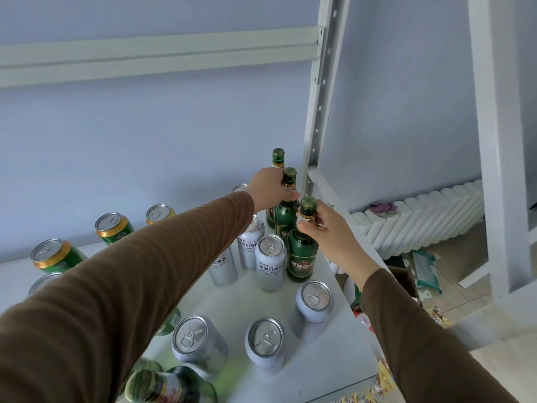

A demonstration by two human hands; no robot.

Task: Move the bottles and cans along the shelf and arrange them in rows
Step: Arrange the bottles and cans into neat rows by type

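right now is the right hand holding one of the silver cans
No, the right hand grips the neck of a green bottle by the shelf's right edge, while the silver cans stand untouched.

A pale grey shelf [313, 370] carries everything. Toward one o'clock, three green glass bottles [300, 257] stand upright in a line running back to the wall. Just beside them, toward twelve, tall silver cans [270, 261] stand clustered. Three more silver cans [264, 344] stand apart at the centre and toward three. Green cans with gold rims [55, 255] line the wall from nine to eleven. At six, blurred green bottles [162, 386] sit at the shelf's near edge.
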